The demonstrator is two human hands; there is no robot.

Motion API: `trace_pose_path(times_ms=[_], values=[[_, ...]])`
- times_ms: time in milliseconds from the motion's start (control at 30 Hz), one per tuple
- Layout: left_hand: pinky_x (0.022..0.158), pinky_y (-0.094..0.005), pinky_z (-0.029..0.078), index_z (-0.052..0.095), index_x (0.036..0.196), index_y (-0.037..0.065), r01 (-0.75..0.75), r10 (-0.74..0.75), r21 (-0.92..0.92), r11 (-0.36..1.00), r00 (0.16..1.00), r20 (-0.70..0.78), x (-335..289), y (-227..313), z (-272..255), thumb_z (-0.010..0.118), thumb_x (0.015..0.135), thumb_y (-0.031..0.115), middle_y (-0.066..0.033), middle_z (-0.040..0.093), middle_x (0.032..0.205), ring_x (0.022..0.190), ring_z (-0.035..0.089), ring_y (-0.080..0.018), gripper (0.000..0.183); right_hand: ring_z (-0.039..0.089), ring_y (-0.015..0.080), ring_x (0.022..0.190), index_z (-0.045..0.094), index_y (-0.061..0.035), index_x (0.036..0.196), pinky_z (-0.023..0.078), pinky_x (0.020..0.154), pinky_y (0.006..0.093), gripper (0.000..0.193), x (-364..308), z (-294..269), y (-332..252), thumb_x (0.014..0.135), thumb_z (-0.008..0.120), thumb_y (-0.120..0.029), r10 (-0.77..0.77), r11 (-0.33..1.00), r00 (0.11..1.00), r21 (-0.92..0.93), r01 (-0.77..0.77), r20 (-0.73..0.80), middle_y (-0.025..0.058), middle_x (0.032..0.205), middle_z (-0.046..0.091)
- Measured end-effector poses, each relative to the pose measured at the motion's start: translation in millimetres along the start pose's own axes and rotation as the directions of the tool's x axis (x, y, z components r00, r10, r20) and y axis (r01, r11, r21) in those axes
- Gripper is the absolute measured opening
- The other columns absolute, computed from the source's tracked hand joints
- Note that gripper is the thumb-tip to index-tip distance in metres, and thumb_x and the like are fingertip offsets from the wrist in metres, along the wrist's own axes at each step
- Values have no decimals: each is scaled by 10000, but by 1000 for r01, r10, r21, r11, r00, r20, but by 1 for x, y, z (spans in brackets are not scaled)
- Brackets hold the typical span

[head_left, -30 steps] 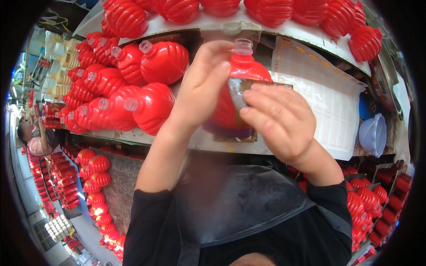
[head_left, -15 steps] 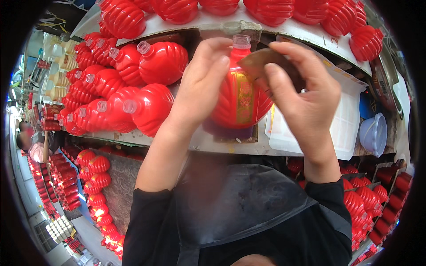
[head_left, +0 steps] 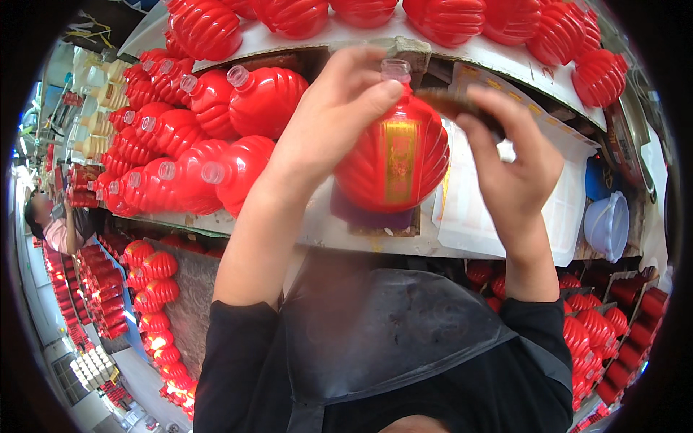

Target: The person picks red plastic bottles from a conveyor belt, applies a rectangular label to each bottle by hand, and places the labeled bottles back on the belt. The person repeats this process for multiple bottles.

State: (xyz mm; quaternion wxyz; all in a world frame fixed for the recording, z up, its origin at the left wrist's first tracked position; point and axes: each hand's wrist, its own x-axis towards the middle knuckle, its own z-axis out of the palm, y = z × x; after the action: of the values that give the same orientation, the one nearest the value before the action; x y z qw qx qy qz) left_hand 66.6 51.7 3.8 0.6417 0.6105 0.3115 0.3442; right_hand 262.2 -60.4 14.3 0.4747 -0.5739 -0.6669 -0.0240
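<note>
A round ribbed red bottle with a clear open neck stands in front of me, over a dark purple pad. An upright gold-and-red label lies flat on its near side. My left hand is closed on the bottle's shoulder just below the neck, thumb in front; part of its fingers is hidden behind. To the right of the bottle, my right hand pinches a flat brown scraper-like piece, blurred by motion. That piece is held near the bottle's upper right side, apart from the label.
Several red bottles lie on their sides to the left. More red bottles line a white shelf at the back. White label sheets lie right of the bottle, beside a pale blue bucket. A person is far left.
My right hand has drawn the brown piece off the label's top, away to the right. The label now shows fully. My left hand's thumb has shifted onto the bottle's shoulder near the neck.
</note>
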Motion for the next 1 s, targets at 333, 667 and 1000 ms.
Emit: trace_pose_path(times_ms=[333,667,1000], values=[[971,-309,565,652,1276,-56,-102,92,-43,994,977,-194,-15,10,5,743,943,53,-138,730,1191,1106,694,-174,361,750,295,966,682,-11,1064,605,837,380,338,-53,-1,-11,783,739,167,-262,936,955,277,217,138,146,1051,757],[864,-244,572,695,1166,-47,-187,200,78,979,846,-494,-37,13,19,806,874,7,-77,752,1072,965,689,-99,316,754,289,937,756,-40,1026,596,789,373,304,-27,29,-26,744,756,75,-354,924,934,135,359,-54,129,1007,764],[869,-247,577,682,1192,-39,-274,255,57,960,772,-583,-68,22,16,793,878,-27,-73,746,1074,966,692,-104,333,691,125,992,705,6,1218,543,872,258,288,-18,23,-35,935,743,-28,142,915,989,376,-143,32,90,1080,740]])
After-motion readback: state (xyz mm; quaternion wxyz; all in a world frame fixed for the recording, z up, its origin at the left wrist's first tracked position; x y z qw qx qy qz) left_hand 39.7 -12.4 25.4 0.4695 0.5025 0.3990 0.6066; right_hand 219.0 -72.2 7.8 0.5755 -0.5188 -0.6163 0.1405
